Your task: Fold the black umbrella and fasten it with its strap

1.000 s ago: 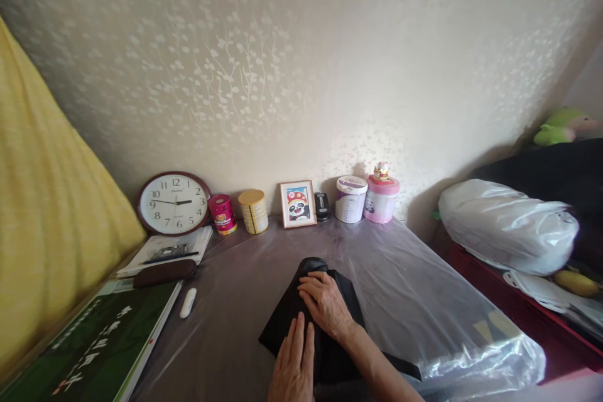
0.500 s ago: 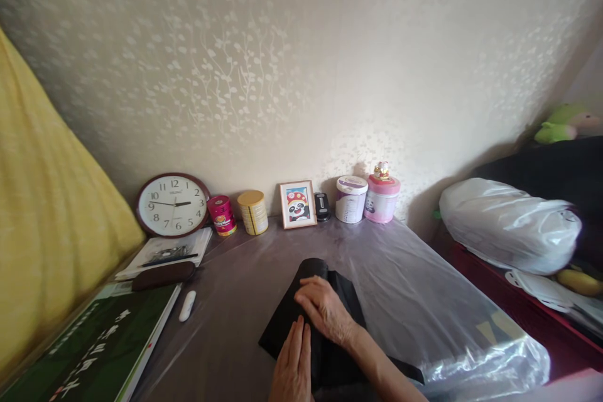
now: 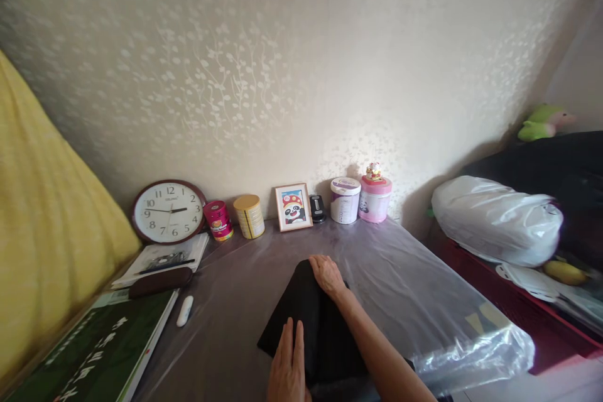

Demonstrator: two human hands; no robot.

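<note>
Plastic-wrapped tabletop (image 3: 400, 276) spreads beyond my left hand (image 3: 288, 361), laid straight-fingered and gripping nothing I can see on the near part of some folded black fabric (image 3: 296, 301), and my right hand (image 3: 330, 277), curved over its far end, grip unclear; smoothing seems the step, next calling for even pressure.

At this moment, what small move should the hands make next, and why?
Perhaps the right hand should slide nearer, pressing along the black cloth, while the left hand steadies it: the right hand touches the far end, the left hand rests on the near part, and a fold shows between.
</note>
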